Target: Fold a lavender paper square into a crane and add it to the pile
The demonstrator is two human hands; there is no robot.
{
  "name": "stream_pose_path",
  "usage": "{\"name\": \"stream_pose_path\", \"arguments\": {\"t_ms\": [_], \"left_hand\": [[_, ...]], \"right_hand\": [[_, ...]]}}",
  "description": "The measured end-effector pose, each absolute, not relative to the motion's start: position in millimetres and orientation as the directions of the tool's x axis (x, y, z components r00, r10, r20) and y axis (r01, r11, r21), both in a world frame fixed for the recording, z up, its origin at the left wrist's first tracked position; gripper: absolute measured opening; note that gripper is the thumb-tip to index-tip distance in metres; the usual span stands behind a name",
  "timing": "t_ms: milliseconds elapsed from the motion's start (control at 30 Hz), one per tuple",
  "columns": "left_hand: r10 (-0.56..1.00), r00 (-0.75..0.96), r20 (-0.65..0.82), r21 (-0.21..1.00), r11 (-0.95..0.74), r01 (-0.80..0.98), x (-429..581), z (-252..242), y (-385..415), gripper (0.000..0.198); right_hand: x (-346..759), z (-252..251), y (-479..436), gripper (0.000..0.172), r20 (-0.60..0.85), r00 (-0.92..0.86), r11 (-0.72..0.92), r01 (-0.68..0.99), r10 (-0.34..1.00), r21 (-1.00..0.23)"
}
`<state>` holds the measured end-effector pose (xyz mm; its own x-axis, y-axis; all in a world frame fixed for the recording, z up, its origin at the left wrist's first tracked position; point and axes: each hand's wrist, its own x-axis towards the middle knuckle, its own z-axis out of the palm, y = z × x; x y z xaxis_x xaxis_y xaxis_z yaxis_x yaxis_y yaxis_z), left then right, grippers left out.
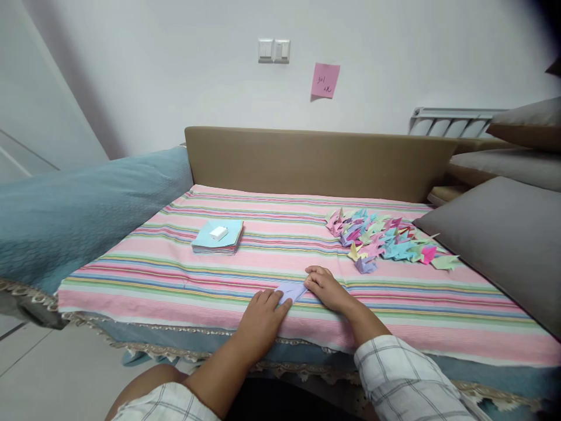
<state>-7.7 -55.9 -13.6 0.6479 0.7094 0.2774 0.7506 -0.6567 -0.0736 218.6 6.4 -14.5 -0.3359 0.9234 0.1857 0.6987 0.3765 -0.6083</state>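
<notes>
A small lavender sheet of folded origami paper [291,290] lies on the striped cloth in front of me. My left hand [263,318] holds its left side down, with the thumb along the near edge and the fingertips on the left corner. At the right corner, my right hand [324,286] pinches the paper between thumb and bent fingers. Parts of the paper's edges are hidden under the fingertips. Beyond my right hand lies a spread of folded paper cranes [385,237] in pink, blue, green, purple and yellow.
A stack of square paper [236,240] with a small white block [218,233] on top sits at the left. Grey cushions [504,234] line the right side. A brown backrest [307,164] closes off the far edge, and a blue-covered armrest [96,199] the left.
</notes>
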Motion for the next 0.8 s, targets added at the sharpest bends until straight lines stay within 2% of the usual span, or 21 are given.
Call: {"name": "stream_pose_path", "arguments": {"t_ms": [200,567,800], "left_hand": [[0.713,0.648,0.268,-0.080,-0.654,0.753,-6.8,-13.4,-55.5,0.037],[0.709,0.646,0.284,-0.075,-0.655,0.752,-7.0,-15.0,-54.3,0.036],[0.699,0.642,0.315,-0.109,-0.645,0.756,-5.7,-19.0,-55.3,0.036]], "right_hand": [[213.7,-13.3,2.8,0.018,0.182,-0.325,0.363,0.682,0.928,-0.635],[212.1,-16.0,5.1,0.019,0.200,-0.315,0.370,0.717,0.928,-0.591],[211.7,-17.7,4.0,0.014,0.233,-0.283,0.366,0.745,0.930,-0.557]]}}
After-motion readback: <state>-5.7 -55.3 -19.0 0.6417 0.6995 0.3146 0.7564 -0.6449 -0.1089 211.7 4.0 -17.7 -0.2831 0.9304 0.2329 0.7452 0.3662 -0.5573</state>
